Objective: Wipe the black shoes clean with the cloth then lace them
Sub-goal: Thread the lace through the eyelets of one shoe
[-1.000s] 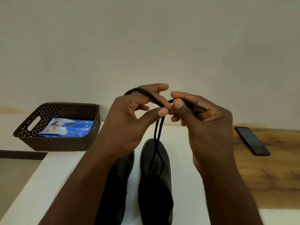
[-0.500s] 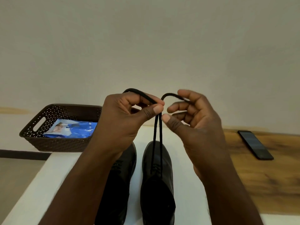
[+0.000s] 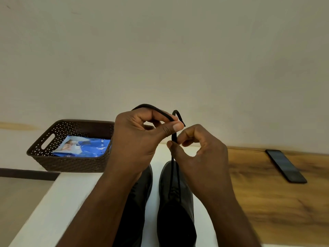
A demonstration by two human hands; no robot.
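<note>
Plain cream wall fills the upper half, and below it a white table [image 3: 53, 202] meets a wood-grain top [image 3: 276, 202] on the right. At nine o'clock a dark woven basket [image 3: 71, 163] sits at the table's far edge with a blue packet [image 3: 83, 147] lying in it; no cloth can be made out anywhere. At six o'clock the two black shoes stand side by side, toes pointing away: the left shoe [image 3: 140, 196] is mostly hidden under the left forearm, the right shoe [image 3: 176, 202] shows its laced throat. From that throat the lace [image 3: 172, 168] rises as two strands to the hands at centre. The left hand [image 3: 138, 139] pinches one strand between thumb and forefinger, a loop of it arching over the knuckles. Just right of it and lower, the right hand [image 3: 201, 154] has thumb and curled fingers closed about the strands, though whether it truly grips them I cannot tell. A short free end hooks over just above it. At three o'clock a dark phone [image 3: 285, 165] lies flat on the wood, well apart. Wiping looks finished and the step in hand seems to be knotting the right shoe's lace. Next, I judge, the free end must be crossed under the loop and drawn snug without slackening the eyelets
</note>
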